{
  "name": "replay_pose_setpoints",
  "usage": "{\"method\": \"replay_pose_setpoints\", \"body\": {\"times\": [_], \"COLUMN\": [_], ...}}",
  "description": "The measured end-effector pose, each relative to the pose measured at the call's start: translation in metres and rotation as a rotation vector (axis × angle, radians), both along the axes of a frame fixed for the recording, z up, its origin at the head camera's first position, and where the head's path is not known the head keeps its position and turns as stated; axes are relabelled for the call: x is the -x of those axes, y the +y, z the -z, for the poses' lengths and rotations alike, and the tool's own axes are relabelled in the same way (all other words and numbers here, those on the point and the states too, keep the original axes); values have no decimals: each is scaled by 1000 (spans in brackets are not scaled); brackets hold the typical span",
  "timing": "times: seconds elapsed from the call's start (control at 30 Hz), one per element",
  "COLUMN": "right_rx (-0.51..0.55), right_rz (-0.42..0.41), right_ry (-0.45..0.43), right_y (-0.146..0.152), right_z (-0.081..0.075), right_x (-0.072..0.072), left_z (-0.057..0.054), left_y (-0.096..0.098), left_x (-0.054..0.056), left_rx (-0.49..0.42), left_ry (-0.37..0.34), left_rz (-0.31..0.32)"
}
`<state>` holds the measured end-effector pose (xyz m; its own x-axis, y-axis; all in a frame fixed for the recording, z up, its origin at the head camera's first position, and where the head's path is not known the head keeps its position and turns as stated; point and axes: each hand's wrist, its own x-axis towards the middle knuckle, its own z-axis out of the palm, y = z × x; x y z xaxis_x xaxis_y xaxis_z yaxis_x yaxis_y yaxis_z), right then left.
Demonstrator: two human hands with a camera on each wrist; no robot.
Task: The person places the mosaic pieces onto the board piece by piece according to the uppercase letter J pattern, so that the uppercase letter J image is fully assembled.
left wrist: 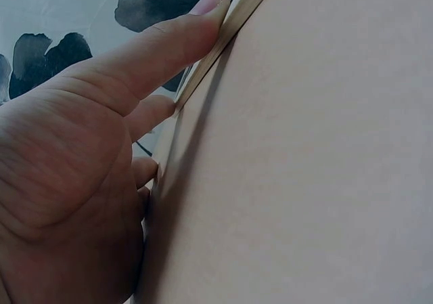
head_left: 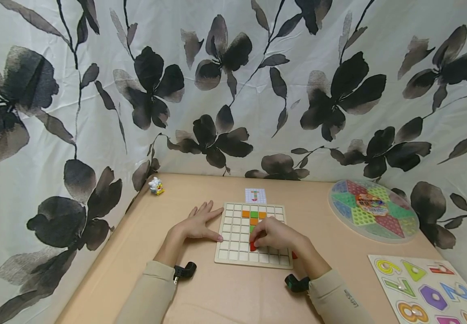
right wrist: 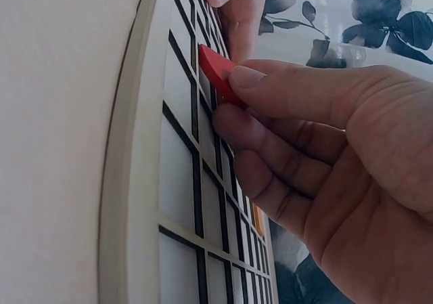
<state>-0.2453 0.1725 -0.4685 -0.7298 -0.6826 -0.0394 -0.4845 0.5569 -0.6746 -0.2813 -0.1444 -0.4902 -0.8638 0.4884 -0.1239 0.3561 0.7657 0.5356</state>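
A pale wooden grid board [head_left: 229,256] lies on the table, its square cells outlined in dark lines. Orange tiles [head_left: 246,214] and green tiles [head_left: 254,214] fill several cells in its upper middle. The right hand [head_left: 278,235] pinches a red tile [right wrist: 220,75] between thumb and fingertips, just over the lower middle cells; whether the tile touches the board cannot be told. Fingers spread, the left hand [head_left: 198,223] rests at the board's left side, its thumb [left wrist: 196,30] on the edge. Another small red piece [head_left: 294,255] shows beside the board's right edge, partly behind the right wrist.
A small pattern card [head_left: 255,195] lies just beyond the board. At the back left stands a little toy figure [head_left: 156,186]. To the right are a round, colourful star-patterned game board [head_left: 344,215] and a sheet with numbers and shapes [head_left: 413,294]. A floral cloth hangs behind the table.
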Motion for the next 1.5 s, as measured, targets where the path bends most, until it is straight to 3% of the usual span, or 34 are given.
{"method": "replay_pose_setpoints", "body": {"times": [0.43, 1.5], "right_rx": [-13, -22], "right_rz": [7, -21], "right_ry": [-39, 15], "right_y": [-2, -2], "right_z": [-3, 5], "right_x": [-5, 0], "left_z": [0, 1], "left_y": [0, 0], "left_x": [-1, 0], "left_rx": [0, 9], "left_ry": [6, 5], "left_rz": [4, 2]}}
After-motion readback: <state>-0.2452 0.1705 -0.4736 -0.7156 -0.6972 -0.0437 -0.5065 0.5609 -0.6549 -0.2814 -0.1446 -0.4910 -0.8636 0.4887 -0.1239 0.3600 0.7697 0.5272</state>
